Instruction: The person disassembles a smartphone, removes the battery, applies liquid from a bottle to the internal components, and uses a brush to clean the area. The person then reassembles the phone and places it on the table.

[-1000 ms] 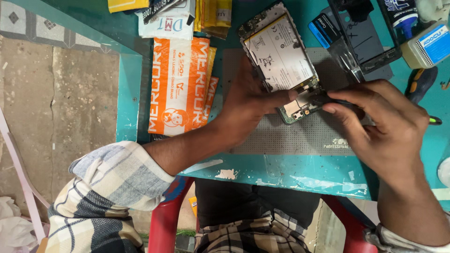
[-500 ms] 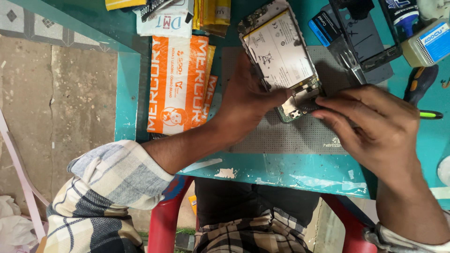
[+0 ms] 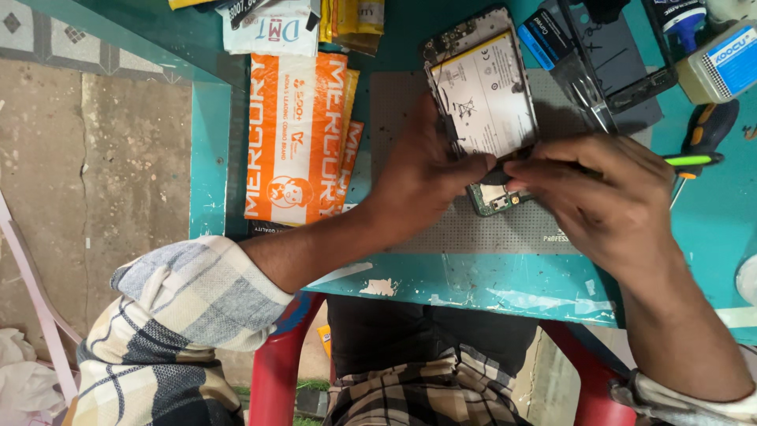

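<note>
An opened phone (image 3: pixel 482 102) lies back side up on a grey work mat (image 3: pixel 505 229), showing its white battery and a green circuit board at the near end. My left hand (image 3: pixel 422 173) grips the phone's left edge and pins it down. My right hand (image 3: pixel 607 197) holds a thin tool with a black and green handle (image 3: pixel 688 160), its tip at the lower edge of the battery, just above the green board.
An orange printed packet (image 3: pixel 296 134) lies left of the mat on the teal table (image 3: pixel 505 288). Tweezers (image 3: pixel 587 91), a dark phone panel (image 3: pixel 623 59), a black and orange screwdriver (image 3: pixel 706 126) and small bottles (image 3: pixel 721 63) sit at the far right. A red chair (image 3: pixel 280 371) is below.
My right hand has slid left toward the phone's near end, bringing the tool tip to the battery's lower edge. My left hand keeps its hold on the phone.
</note>
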